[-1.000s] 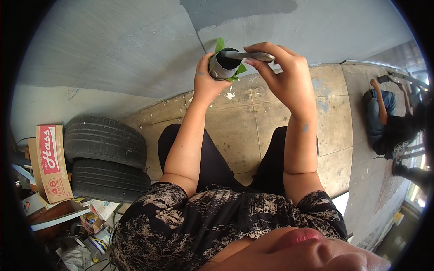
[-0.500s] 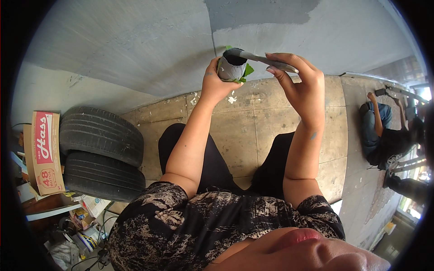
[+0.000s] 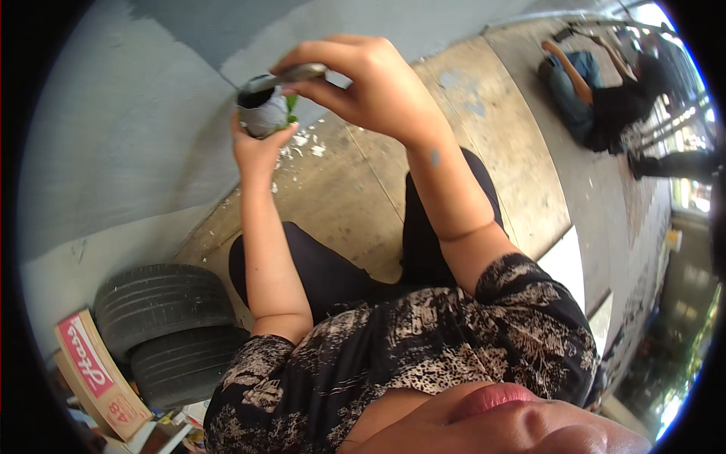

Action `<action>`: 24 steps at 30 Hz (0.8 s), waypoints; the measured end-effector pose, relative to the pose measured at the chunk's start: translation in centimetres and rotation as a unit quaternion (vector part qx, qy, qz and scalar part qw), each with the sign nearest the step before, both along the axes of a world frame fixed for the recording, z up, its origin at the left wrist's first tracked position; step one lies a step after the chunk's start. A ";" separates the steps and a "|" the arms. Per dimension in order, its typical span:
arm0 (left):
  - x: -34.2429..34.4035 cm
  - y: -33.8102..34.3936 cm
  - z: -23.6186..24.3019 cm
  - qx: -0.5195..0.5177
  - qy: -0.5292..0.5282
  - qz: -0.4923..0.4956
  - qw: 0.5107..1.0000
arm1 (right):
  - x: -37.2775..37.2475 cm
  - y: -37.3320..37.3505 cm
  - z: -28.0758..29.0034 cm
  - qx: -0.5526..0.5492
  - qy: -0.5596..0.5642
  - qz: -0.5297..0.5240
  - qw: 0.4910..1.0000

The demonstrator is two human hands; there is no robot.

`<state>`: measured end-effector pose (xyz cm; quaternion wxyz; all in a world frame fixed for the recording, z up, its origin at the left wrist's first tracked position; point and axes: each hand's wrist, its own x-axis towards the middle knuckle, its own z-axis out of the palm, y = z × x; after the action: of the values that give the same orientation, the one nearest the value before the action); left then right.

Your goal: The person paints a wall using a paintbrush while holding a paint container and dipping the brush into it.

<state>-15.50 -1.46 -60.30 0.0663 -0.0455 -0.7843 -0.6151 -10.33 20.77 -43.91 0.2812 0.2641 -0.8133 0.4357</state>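
Before us rises a grey wall (image 3: 98, 136) with a darker painted patch (image 3: 204, 26) near the top. At lower left, two black tyres (image 3: 166, 303), one on the other, fill the space beside us, and a cardboard box (image 3: 102, 378) leans just past them. White flakes (image 3: 306, 144) are scattered over the tan floor (image 3: 355, 197), near the foot of the wall. Over to the right, well apart from our work, another person (image 3: 605, 113) in a dark top and blue trousers is bent at the knees.

Both our arms reach forward toward the wall, the left nearly straight, the right bent inward across the front. Our left hand (image 3: 259, 151) supports a grey container (image 3: 263, 119) from below, close to the wall, its dark mouth upward and a green piece (image 3: 292, 107) at its side. The left thumb and fingers are clamped around it. Our right hand (image 3: 370, 87) arches above, its fingers and thumb pinched on a brush (image 3: 304, 72), whose far end lies at the container's mouth, partly hidden by those fingers.
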 end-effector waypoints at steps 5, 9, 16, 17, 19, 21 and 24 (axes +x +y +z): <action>0.4 4.0 2.4 -0.033 -0.004 -0.030 0.999 | 0.6 3.7 0.8 -0.031 -0.007 -0.039 0.999; -0.5 2.1 2.1 -0.055 0.031 0.013 0.998 | 0.8 2.3 1.7 -0.029 -0.045 -0.009 0.999; -5.0 1.1 1.3 -0.077 0.021 -0.076 0.994 | 0.6 1.7 3.3 -0.015 -0.088 -0.070 0.994; -5.0 2.0 0.9 -0.105 0.026 -0.079 0.991 | 0.0 1.3 2.1 -0.031 -0.079 -0.090 0.992; -5.5 1.7 1.5 -0.134 0.021 -0.121 0.983 | -0.9 -0.7 1.8 -0.079 -0.038 -0.099 0.991; -4.7 -0.7 2.7 -0.152 0.019 -0.155 0.976 | -1.4 -2.1 1.9 -0.076 -0.010 -0.142 0.987; -4.8 2.0 3.2 -0.158 0.015 -0.198 0.967 | 0.3 -0.6 3.6 -0.015 0.008 -0.152 0.988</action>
<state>-20.27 0.59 -57.09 -0.0535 -0.2189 -0.8457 -0.4838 -10.05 20.14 -40.30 0.3545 0.1366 -0.8352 0.3975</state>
